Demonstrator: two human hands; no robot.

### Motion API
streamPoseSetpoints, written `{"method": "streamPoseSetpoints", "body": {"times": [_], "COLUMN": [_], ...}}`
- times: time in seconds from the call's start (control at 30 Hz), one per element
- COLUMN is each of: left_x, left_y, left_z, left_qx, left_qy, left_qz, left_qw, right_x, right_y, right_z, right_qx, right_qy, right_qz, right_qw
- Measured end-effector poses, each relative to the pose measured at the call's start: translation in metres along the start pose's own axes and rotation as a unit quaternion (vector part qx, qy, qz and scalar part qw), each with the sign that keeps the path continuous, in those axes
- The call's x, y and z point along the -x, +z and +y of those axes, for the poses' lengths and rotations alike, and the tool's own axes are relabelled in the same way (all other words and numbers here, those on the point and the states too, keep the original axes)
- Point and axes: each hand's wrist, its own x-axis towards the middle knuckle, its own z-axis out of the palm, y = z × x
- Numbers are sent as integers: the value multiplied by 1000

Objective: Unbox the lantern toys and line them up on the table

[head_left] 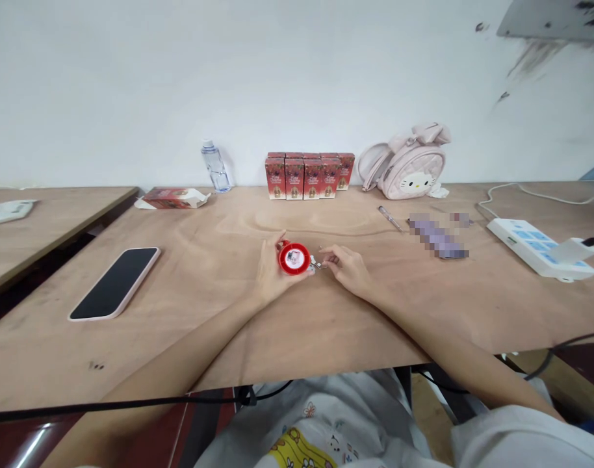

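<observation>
My left hand (268, 273) is closed around a red round keychain (284, 261) with a white picture disc in its middle. Thumb and fingers grip it from the left and below. From its right side a small metal clasp (318, 264) sticks out, and a little white piece (312, 262) shows beside it. The fingers of my right hand (346, 268) are pinched on that clasp. Both hands are just above the wooden table (321, 325), near its middle.
Red boxes (294, 179) stand by the wall, with a water bottle (215, 168) and an opened red box (173, 197) to their left. Rightward are a pink bag (399, 175), a pen (390, 219), a blurred purple item (436, 237) and a power strip (531, 244). A phone (116, 283) lies left.
</observation>
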Motion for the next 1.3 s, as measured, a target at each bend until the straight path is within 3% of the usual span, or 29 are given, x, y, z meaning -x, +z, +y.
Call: {"method": "streamPoseSetpoints", "body": {"times": [0.13, 0.2, 0.33, 0.43, 0.67, 0.93, 1.0, 1.1, 1.2, 1.3], "left_x": [-1, -1, 1, 3, 4, 2, 1, 0, -1, -1], "left_y": [0, 1, 2, 2, 4, 5, 5, 5, 4, 3], "left_z": [4, 7, 11, 13, 14, 13, 12, 9, 7, 6], "left_qx": [-49, -64, -84, -98, -114, -104, -103, -98, -84, -73], "left_qy": [11, 21, 60, 82, 89, 79, 77, 65, 47, 47], "left_qz": [6, -1, -31, -45, -57, -36, -21, 4, 8, 0], "left_qw": [999, 998, 994, 991, 988, 991, 991, 993, 995, 996], "right_x": [5, 7, 8, 6, 4, 4, 1, -4, -8, -8], "right_y": [2, 4, 6, 6, 7, 3, 0, -5, -6, -5], "right_z": [-24, -36, -49, -51, -49, -44, -37, -20, -6, -1], "right_qx": [-105, -128, -119, -72, -9, -18, 3, 56, 80, 62], "right_qy": [-4, -45, -171, -213, -220, -214, -178, -79, 2, 18], "right_qz": [189, 231, 205, 188, 214, 220, 195, 66, -62, -103], "right_qw": [976, 963, 956, 956, 952, 952, 965, 993, 995, 993]}}
